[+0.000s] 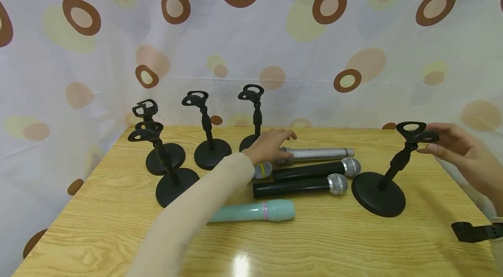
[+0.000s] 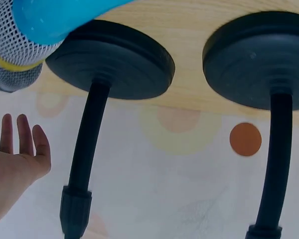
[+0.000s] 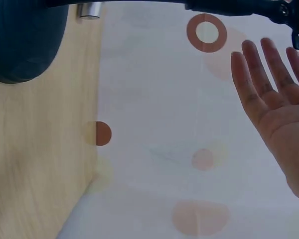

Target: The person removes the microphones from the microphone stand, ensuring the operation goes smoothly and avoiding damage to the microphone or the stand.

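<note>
My left hand reaches over the left end of a silver microphone, its fingers loosely stretched and gripping nothing. Below that hand shows a microphone grille with a yellow band; the sleeve hides the rest of it. In the left wrist view, the fingers are spread beside a grille with the same yellow band. On the right, my right hand is beside the clip of a black desktop microphone stand, thumb close to the clip. The right wrist view shows its fingers extended, with none wrapped around the stand.
Two black microphones with silver grilles lie side by side mid-table. A mint-green microphone lies nearer the front, partly behind the left sleeve. Several more black stands stand upright at the left and back. A patterned curtain hangs behind the table.
</note>
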`<state>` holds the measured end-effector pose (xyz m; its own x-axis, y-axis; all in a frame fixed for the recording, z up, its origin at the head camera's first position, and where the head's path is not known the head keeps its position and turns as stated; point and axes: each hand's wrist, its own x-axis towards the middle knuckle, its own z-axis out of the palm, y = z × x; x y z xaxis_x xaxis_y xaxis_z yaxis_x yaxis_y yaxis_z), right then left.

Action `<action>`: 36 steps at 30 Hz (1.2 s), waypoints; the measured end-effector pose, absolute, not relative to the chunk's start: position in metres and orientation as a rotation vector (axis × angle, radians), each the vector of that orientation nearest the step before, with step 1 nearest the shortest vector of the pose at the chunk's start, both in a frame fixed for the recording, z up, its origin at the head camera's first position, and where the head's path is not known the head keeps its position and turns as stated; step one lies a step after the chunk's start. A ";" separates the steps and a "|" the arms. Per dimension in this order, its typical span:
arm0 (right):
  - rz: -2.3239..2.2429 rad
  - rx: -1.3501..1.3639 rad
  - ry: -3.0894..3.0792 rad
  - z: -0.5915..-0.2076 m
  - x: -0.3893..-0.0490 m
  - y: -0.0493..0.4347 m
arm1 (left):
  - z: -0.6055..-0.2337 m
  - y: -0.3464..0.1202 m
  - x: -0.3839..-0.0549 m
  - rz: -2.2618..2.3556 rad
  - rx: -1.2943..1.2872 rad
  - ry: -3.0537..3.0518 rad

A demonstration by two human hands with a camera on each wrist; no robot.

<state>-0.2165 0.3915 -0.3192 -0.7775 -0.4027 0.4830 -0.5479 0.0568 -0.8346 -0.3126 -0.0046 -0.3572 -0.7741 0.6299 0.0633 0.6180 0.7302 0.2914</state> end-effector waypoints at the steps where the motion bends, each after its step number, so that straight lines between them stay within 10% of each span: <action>1: 1.807 0.972 -2.192 -0.318 -0.216 0.391 | -0.355 -0.007 -0.310 0.459 1.052 2.890; 36: 0.445 0.318 -2.370 -0.304 -0.184 0.379 | -0.342 -0.172 -0.191 0.358 0.984 3.287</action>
<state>-0.1839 0.3786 -0.3037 -0.7288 -0.1051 0.6766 -0.3436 0.9109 -0.2285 -0.1913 -0.1715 -0.3422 -0.7939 0.4992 0.3471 0.5622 0.8202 0.1064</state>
